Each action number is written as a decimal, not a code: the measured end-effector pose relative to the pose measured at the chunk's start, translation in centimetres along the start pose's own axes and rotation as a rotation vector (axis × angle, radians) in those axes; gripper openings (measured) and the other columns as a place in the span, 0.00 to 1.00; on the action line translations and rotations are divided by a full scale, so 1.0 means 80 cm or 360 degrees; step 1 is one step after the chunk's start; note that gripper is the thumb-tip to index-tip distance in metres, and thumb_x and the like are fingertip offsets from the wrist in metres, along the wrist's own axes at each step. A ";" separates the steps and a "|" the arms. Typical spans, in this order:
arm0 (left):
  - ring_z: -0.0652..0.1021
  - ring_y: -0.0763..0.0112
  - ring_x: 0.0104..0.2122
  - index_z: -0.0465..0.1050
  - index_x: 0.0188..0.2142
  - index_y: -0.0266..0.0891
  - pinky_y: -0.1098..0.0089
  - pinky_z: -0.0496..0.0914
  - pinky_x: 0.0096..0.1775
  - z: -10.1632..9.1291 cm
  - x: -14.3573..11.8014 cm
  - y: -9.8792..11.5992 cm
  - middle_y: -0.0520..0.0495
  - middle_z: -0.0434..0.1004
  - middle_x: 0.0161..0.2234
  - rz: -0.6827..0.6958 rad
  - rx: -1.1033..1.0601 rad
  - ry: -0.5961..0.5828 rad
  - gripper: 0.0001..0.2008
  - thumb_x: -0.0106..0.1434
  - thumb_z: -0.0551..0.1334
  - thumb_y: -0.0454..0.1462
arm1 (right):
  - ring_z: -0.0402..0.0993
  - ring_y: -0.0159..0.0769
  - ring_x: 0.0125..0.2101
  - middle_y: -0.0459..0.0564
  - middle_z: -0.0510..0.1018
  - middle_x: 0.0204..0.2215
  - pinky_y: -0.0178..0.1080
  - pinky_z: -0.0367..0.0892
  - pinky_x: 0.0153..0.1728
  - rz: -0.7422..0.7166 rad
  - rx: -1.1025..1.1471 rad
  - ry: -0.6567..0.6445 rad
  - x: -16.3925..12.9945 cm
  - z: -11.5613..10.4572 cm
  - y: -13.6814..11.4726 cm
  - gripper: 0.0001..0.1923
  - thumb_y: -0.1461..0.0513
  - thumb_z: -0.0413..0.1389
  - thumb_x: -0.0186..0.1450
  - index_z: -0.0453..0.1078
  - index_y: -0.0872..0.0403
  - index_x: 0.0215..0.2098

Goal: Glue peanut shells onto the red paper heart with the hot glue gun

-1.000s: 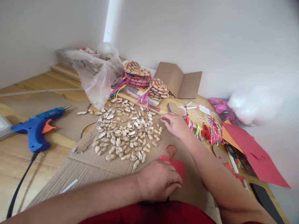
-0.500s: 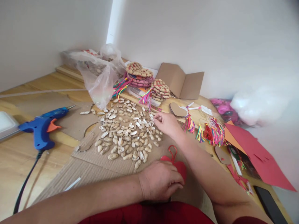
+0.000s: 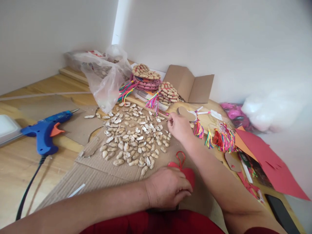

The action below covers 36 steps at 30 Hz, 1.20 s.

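A spread of several split peanut shells (image 3: 131, 135) lies on a corrugated cardboard sheet (image 3: 97, 169). My right hand (image 3: 179, 126) is at the right edge of the spread, its fingertips pinched, apparently on a small shell piece. Near me, my left hand (image 3: 167, 188) rests curled on a red heart cut-out (image 3: 186, 172) with a red loop, pressing it to the cardboard.
A blue glue gun (image 3: 45, 131) with a black cord lies at the left. A plastic bag (image 3: 104, 79), stacked shell-covered hearts (image 3: 146, 78), folded cardboard (image 3: 190, 84), coloured tassels (image 3: 223, 138), red paper (image 3: 268, 162) and a dark phone (image 3: 280, 211) lie around.
My right hand reached left into the shells, pinched there, then drew back slightly to the right. The left hand stayed on the red heart.
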<state>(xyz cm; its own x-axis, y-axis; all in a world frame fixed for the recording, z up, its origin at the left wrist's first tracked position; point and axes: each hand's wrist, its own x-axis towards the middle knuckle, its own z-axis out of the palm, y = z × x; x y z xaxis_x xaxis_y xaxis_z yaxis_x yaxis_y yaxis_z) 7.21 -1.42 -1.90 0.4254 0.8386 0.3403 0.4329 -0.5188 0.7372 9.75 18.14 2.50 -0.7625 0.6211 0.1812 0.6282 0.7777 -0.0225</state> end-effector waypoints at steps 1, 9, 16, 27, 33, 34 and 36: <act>0.78 0.68 0.36 0.79 0.40 0.41 0.69 0.70 0.42 0.000 0.000 0.000 0.50 0.81 0.35 -0.0005 0.0005 0.0002 0.09 0.69 0.60 0.38 | 0.74 0.50 0.39 0.60 0.79 0.34 0.44 0.66 0.40 -0.0045 -0.0055 -0.0002 -0.001 0.001 0.001 0.09 0.68 0.53 0.66 0.73 0.57 0.42; 0.78 0.68 0.37 0.79 0.40 0.41 0.69 0.70 0.42 0.000 0.000 0.000 0.49 0.81 0.36 -0.0009 -0.0020 0.0004 0.09 0.69 0.59 0.38 | 0.71 0.53 0.43 0.64 0.78 0.38 0.47 0.65 0.46 -0.0363 -0.0246 -0.0104 -0.007 0.001 0.002 0.11 0.68 0.50 0.70 0.74 0.58 0.45; 0.79 0.68 0.37 0.79 0.41 0.41 0.70 0.70 0.43 0.001 0.000 -0.001 0.49 0.81 0.36 -0.0008 -0.0031 0.0001 0.08 0.69 0.60 0.37 | 0.73 0.44 0.38 0.56 0.79 0.35 0.40 0.65 0.43 -0.0439 -0.0152 -0.0148 -0.008 -0.016 0.013 0.07 0.66 0.55 0.69 0.75 0.57 0.41; 0.79 0.68 0.37 0.79 0.41 0.41 0.70 0.70 0.43 0.001 0.000 0.000 0.49 0.82 0.37 -0.0023 -0.0032 0.0009 0.09 0.69 0.60 0.38 | 0.74 0.40 0.34 0.51 0.80 0.32 0.39 0.64 0.38 -0.0203 0.0196 -0.0055 -0.002 -0.002 0.025 0.02 0.65 0.61 0.65 0.76 0.54 0.37; 0.79 0.68 0.38 0.79 0.41 0.41 0.70 0.70 0.43 0.001 0.000 0.000 0.49 0.82 0.37 -0.0032 -0.0048 0.0003 0.08 0.69 0.60 0.37 | 0.75 0.41 0.35 0.51 0.81 0.32 0.39 0.65 0.39 -0.0087 0.0242 -0.0025 0.001 -0.003 0.009 0.04 0.64 0.60 0.65 0.77 0.54 0.38; 0.79 0.68 0.38 0.79 0.41 0.41 0.69 0.70 0.43 0.001 0.000 0.000 0.49 0.82 0.37 -0.0027 -0.0046 0.0001 0.08 0.69 0.60 0.37 | 0.76 0.41 0.35 0.50 0.82 0.32 0.39 0.65 0.39 -0.0076 0.0258 -0.0039 0.002 -0.004 0.003 0.03 0.63 0.60 0.65 0.77 0.53 0.37; 0.79 0.68 0.38 0.79 0.40 0.41 0.69 0.70 0.43 0.001 0.000 -0.001 0.49 0.82 0.37 -0.0010 -0.0048 0.0001 0.08 0.69 0.60 0.37 | 0.76 0.40 0.33 0.48 0.82 0.30 0.38 0.65 0.36 -0.0030 0.0287 -0.0073 0.005 -0.004 -0.008 0.04 0.60 0.61 0.65 0.77 0.52 0.36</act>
<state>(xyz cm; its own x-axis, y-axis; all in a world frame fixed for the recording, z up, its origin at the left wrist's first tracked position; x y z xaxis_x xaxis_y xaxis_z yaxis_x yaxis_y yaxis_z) 7.27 -1.38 -1.98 0.4222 0.8419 0.3360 0.4115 -0.5083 0.7565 9.10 17.84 2.86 -0.7826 0.6071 0.1380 0.5792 0.7912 -0.1960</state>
